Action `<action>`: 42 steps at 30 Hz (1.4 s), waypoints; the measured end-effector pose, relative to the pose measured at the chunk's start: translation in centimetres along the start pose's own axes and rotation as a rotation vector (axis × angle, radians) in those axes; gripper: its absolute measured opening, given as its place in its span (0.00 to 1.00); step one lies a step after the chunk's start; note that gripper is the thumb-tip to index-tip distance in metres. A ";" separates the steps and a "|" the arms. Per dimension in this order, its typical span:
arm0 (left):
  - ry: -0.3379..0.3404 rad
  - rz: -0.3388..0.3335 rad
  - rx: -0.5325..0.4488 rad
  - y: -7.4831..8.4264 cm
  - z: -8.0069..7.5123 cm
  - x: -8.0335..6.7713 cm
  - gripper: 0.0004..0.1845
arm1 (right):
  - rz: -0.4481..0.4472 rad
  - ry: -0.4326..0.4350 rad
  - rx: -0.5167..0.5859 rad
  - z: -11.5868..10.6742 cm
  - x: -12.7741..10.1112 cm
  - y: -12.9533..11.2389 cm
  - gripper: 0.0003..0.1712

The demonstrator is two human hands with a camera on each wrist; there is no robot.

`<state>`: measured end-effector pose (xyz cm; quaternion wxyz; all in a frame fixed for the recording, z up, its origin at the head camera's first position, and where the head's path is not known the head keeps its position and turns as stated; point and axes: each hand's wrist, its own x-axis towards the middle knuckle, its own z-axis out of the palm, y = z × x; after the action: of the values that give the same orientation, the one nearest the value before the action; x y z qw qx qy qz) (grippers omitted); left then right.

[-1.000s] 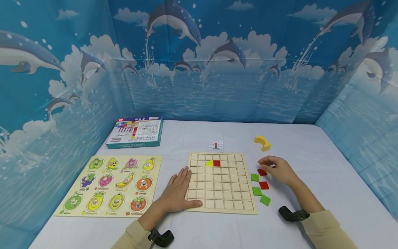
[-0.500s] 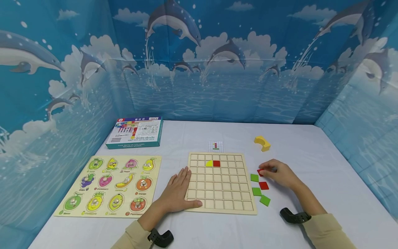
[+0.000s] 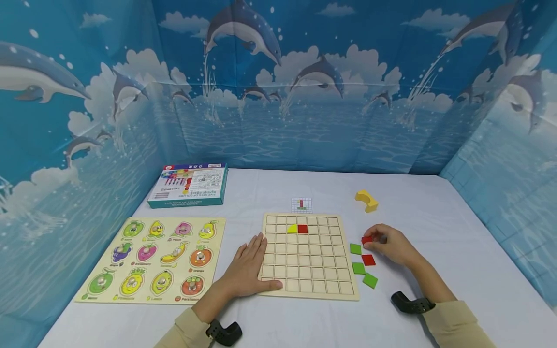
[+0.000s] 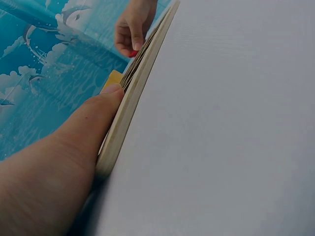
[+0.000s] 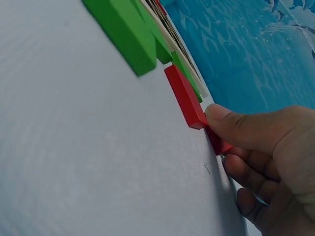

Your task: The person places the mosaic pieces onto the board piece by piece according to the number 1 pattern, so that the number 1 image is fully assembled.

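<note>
A wooden grid board (image 3: 310, 270) lies in the middle of the table, with a yellow tile (image 3: 293, 228) and a red tile (image 3: 302, 228) side by side in its second row. My left hand (image 3: 254, 258) lies flat on the board's left edge, thumb (image 4: 93, 123) along the front rim. Right of the board, my right hand (image 3: 375, 238) pinches a red square tile (image 3: 367, 239) between thumb and fingers; the right wrist view shows the thumb (image 5: 231, 123) on that tile (image 5: 219, 142). A second red tile (image 3: 368, 260) and three green tiles (image 3: 359, 268) lie beside it.
A small pattern card (image 3: 302, 205) sits behind the board, and a yellow curved block (image 3: 366, 199) lies at the back right. A fruit peg puzzle (image 3: 152, 258) lies left of the board, with a teal box (image 3: 189, 184) behind it. Blue dolphin backdrops wall in the table.
My right hand's fingers have curled in and closed round the red tile that they hovered over a second ago. The left hand and the board have stayed put.
</note>
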<state>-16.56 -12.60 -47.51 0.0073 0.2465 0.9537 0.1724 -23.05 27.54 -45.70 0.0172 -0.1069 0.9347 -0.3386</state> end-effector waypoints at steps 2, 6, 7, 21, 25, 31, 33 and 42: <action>0.000 0.000 0.001 0.0 0.0 0.0 0.62 | 0.013 0.000 0.007 0.0 0.0 0.0 0.15; 0.006 0.004 0.001 -0.1 0.1 0.0 0.62 | 0.026 0.001 0.007 0.0 0.1 -0.2 0.12; 0.008 0.005 0.001 -0.1 0.1 0.0 0.62 | 0.027 0.002 0.008 0.0 0.1 -0.3 0.11; 0.008 0.001 0.012 -0.2 0.2 0.1 0.63 | 0.081 0.004 0.090 -0.1 0.1 -0.8 0.09; -0.005 -0.011 0.017 -0.2 0.2 0.2 0.63 | 0.090 0.005 0.110 0.0 0.2 -1.0 0.10; -0.007 -0.016 0.015 -0.2 0.3 0.1 0.63 | 0.079 0.015 0.132 0.3 0.4 -1.2 0.10; -0.007 -0.015 0.014 -0.2 0.3 0.2 0.63 | 0.072 0.020 0.144 0.4 0.5 -1.5 0.09; -0.007 -0.015 0.016 -0.2 0.4 0.2 0.63 | 0.069 -0.004 0.188 1.1 1.0 -2.8 0.09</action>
<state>-16.76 -12.56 -47.92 0.0100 0.2399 0.9568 0.1641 -23.39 24.55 -44.71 0.0406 -0.0733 0.9019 -0.4237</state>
